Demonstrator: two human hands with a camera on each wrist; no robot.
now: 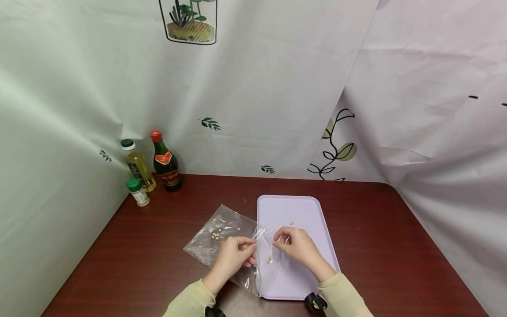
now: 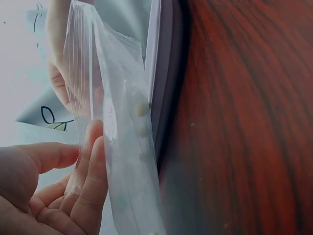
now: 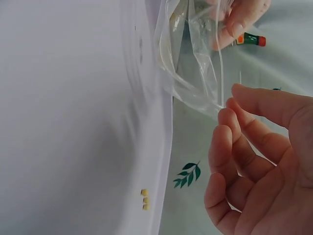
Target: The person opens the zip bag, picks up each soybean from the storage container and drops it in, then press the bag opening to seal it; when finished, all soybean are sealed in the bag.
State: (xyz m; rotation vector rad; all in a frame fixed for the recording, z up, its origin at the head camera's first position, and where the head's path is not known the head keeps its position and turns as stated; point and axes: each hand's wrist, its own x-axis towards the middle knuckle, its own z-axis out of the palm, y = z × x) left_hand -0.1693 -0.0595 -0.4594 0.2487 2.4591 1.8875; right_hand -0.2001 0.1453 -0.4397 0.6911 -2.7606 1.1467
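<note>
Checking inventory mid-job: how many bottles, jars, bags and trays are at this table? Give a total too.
Bottles: 2 (yellow-liquid bottle, red-capped green bottle)
Jars: 1 (green-capped jar)
Bags: 1 (clear zip bag)
Trays: 1 (lilac tray)
Total: 5

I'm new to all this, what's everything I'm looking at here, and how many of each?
Table: one, reddish brown, under everything
Tray: one, pale lilac, on the table
Plastic bag: one, clear, partly on the table, partly over the tray
Small pieces: several, exact count unclear, pale yellow, some in the bag, a few on the tray
Tall bottle: one, dark green, red cap, far left corner
Oil-like bottle: one, yellowish, dark cap, beside it
Small jar: one, whitish, green cap, before the bottles
Backdrop: sheet count unclear, whitish with plant prints, around the table
Sleeves: two, pale yellow, on the forearms
Left hand, right hand: two, bare, pinching the bag
</note>
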